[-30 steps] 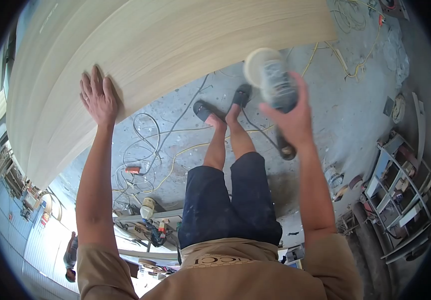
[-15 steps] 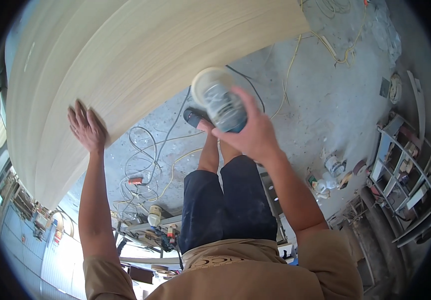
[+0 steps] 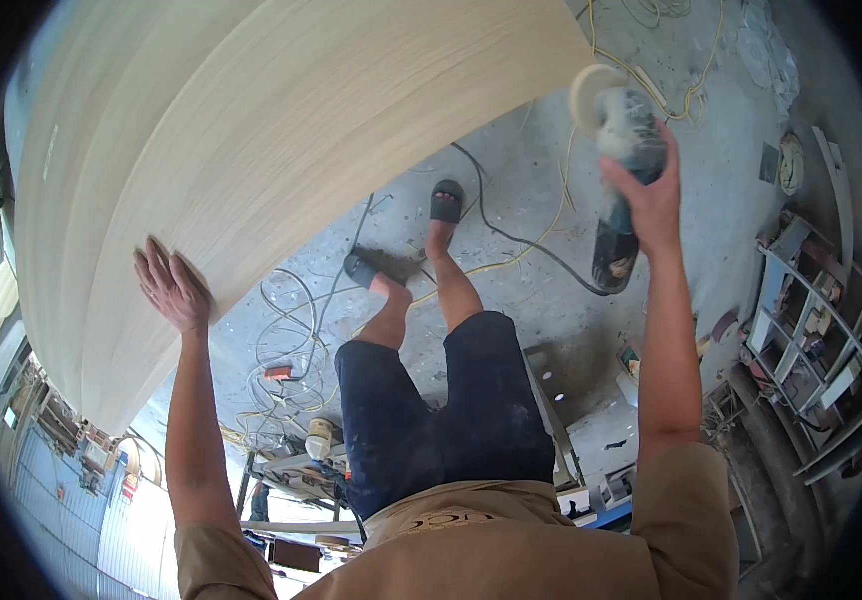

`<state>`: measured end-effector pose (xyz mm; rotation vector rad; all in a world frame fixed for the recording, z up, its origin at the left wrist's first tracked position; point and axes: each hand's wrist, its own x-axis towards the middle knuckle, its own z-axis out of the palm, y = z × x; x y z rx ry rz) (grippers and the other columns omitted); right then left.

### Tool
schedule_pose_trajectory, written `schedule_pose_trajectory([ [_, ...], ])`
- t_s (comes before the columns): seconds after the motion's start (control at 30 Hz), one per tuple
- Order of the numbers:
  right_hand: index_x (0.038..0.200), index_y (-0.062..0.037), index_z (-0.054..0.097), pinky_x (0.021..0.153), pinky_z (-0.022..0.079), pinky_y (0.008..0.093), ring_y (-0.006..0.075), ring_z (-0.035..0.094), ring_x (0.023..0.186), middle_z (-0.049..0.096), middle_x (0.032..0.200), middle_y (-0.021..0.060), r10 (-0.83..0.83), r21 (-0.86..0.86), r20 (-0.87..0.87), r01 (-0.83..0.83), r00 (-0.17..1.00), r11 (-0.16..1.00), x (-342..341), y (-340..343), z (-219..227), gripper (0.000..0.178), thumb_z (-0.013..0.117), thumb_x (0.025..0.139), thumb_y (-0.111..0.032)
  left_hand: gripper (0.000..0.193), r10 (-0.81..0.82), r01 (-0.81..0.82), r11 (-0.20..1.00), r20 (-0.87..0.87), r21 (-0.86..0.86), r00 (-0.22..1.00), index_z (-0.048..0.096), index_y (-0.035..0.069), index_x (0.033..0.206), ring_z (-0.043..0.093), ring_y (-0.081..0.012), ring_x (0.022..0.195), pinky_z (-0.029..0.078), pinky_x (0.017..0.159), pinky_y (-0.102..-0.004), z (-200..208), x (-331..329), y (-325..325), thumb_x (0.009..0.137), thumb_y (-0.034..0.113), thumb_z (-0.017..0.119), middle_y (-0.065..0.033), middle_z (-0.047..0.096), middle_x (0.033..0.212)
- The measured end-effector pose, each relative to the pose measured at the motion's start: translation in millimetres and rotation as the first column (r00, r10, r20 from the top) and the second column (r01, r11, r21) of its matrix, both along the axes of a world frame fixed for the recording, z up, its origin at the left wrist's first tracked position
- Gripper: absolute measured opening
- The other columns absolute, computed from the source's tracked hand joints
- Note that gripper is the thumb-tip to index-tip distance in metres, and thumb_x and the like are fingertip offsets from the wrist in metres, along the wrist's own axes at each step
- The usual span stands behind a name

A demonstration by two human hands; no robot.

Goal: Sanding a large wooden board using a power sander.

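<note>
A large pale wood panel [image 3: 281, 140] with a fine grain fills the upper left. My left hand [image 3: 173, 285] lies flat on it near its closer edge, fingers stretched out and holding nothing. At the panel's far right corner, my right hand [image 3: 651, 190] is wrapped round an angle grinder [image 3: 631, 125]. The grinder's round pale pad [image 3: 596, 95], blurred by motion, is tilted at the panel's edge; whether it touches cannot be made out. The tool's dark rear end [image 3: 615, 250] hangs below my hand, with a dark cable [image 3: 541, 248] running from it.
Grey cables [image 3: 291, 300] lie coiled on the floor near an orange block [image 3: 278, 373]. A yellow cord [image 3: 563, 190] winds across the floor past my sandalled feet [image 3: 446, 203]. At right stands a metal rack [image 3: 816, 325] holding offcuts. A pale container [image 3: 320, 438] is behind my legs.
My right hand has carried the grinder right and farther away, to the panel's far corner. My feet now stand apart. My left hand remains on the panel.
</note>
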<state>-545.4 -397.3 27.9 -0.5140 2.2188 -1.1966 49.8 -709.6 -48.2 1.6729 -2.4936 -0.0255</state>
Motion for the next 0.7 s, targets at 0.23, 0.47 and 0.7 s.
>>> schedule_pose_trajectory([
  [0.23,0.151,-0.0018,0.044,0.103,0.050,0.0336,0.0196,0.063,0.116,0.063,0.133,0.0120,-0.031,-0.043,0.051,0.033,0.998,0.999,33,-13,1,0.086,0.092,0.082,-0.019,0.053,-0.091,0.096,0.988,0.051,-0.121,0.995,0.052,0.010,0.155,0.037,-0.0420,0.151,0.027,0.123,-0.0527,-2,6,-6,0.108,0.036,0.049,-0.0259,0.047,0.159],
  [0.47,0.153,-0.0026,0.042,0.107,0.048,0.0359,0.0218,0.060,0.122,0.059,0.138,0.0149,0.120,-0.033,0.000,-0.120,0.993,0.992,194,-35,10,0.092,0.093,0.078,-0.017,0.062,0.078,-0.079,0.997,-0.058,-0.013,0.995,0.043,0.025,0.162,0.024,-0.0406,0.159,0.012,0.127,-0.0592,5,-13,6,0.107,0.052,0.047,-0.0223,0.034,0.168],
  [0.7,0.155,-0.0046,0.040,0.109,0.048,0.0379,0.0244,0.059,0.126,0.057,0.140,0.0156,0.240,0.028,0.015,-0.240,0.971,0.970,377,-66,13,0.097,0.094,0.076,-0.018,0.056,-0.208,0.228,0.971,-0.227,0.067,0.951,0.051,0.028,0.157,0.027,-0.0368,0.158,0.014,0.130,-0.0533,18,34,-5,0.105,0.050,0.053,-0.0217,0.036,0.167],
])
